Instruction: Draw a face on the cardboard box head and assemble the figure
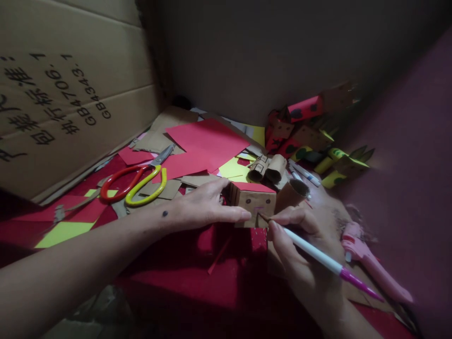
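My left hand [208,203] is closed around the left side of a small cardboard box [265,202] with a red top. Its front bears two drawn eyes and a short purple line. In my right hand [294,247] is a white felt-tip pen [314,248] with a purple end, pinched between thumb and fingers. The pen's tip end points at the lower front of the box; whether it touches cannot be made out. Just behind the box lies a wide cardboard tube [292,193], partly hidden by it.
Scissors [146,184] with red and yellow handles lie at left, near red paper [208,141] and cardboard scraps. A pink glue gun [374,266] lies at right. Two small tubes [267,168] and several decorated cardboard figures [305,134] are behind. A large carton [84,89] stands at left.
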Demonstrator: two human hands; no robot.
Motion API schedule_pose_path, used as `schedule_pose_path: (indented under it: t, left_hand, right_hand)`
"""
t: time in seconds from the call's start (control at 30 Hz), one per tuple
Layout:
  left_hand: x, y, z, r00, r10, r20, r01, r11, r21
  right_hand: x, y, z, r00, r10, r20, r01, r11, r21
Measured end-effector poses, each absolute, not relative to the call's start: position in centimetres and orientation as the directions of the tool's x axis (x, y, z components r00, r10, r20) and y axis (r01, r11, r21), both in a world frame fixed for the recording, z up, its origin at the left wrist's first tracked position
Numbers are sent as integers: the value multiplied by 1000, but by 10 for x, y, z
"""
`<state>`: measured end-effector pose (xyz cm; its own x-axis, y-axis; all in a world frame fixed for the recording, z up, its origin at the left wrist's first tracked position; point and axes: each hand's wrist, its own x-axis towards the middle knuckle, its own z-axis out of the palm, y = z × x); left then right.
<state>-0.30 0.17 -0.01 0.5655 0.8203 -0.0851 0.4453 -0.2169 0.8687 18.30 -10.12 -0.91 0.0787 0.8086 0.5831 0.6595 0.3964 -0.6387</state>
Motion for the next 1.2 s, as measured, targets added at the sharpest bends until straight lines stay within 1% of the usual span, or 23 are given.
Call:
schedule_pose_path:
  t: [0.17, 0.27, 0.43, 0.6, 0.93, 1.2]
  left_hand:
    - [-3, 1, -1, 584, 807, -89, 409, -198, 891]
    - [-4, 2, -2, 594, 801, -79, 410, -216, 886]
    - [-5, 4, -4, 559, 826, -80, 479, -242, 844]
    - [-5, 4, -6, 588, 808, -45, 435, -268, 860]
    - [-6, 4, -7, 591, 802, -83, 422, -219, 880]
    - [-5, 3, -6, 606, 792, -76, 375, -200, 905]
  right_hand:
    - [182, -101, -8, 78, 805, 588, 671, 394, -628]
    - [182, -101, -9, 77, 807, 585, 659, 400, -638]
    - [182, -100, -10, 91, 804, 587, 643, 402, -652]
    - [181, -100, -8, 75, 803, 592, 647, 413, -642]
    - [183, -101, -10, 60, 821, 567, 636, 407, -656]
    - [184, -102, -10, 56, 830, 555, 630, 402, -665]
